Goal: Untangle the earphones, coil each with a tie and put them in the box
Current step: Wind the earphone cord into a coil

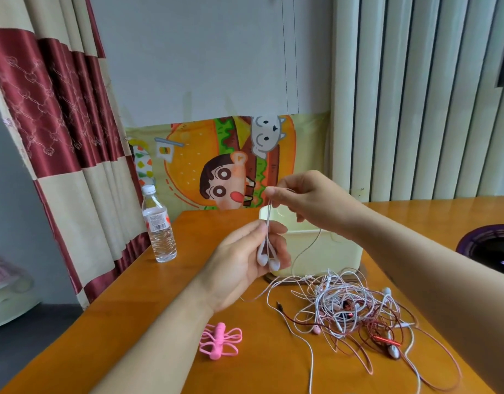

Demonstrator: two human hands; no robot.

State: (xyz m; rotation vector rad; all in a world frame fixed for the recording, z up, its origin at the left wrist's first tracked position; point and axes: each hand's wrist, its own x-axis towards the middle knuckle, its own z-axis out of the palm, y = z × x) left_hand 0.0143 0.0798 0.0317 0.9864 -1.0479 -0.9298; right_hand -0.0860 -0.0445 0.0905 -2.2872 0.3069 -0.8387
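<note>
Two bare hands hold up one corded pair of white earbuds [274, 264] above an orange wooden table [125, 322], seen from a head-worn cam. Far left, a red-and-beige curtain [60, 109] hangs past the table's edge. A clear water bottle [159, 226], white cap on, stands upright on the table just beside it. Behind, a cartoon burger cloth [225, 163] hangs against the wall. Front left-ctr, a bunch of pink ties [221, 340] lies on the table near the left forearm, well apart from the box.

At ctr the left hand [239, 265] is raised, fingers curled round the earbuds, which hang tips down btwn thumb and fingers. Their cord [268, 217] runs straight up to the right hand [304, 197], pinched btwn thumb and forefinger, the other fingers loosely curled. From there it drops slack in front of the box to the table.

The pale yellow box [330, 251] stands on the table behind both hands. Its open top is partly hidden by the right wrist, its left corner by the left fingers. In front of it, more earphones [350, 308] lie on the table in a tangle of white, pink and red cords, w/ a black jack plug [279, 304] poking out at left. The right forearm crosses above the tangle's right side. Pale pleated curtains [415, 95] fill the bkgd at right. A dark round object [489, 248] sits at the table's far right, cut off by the frame.
</note>
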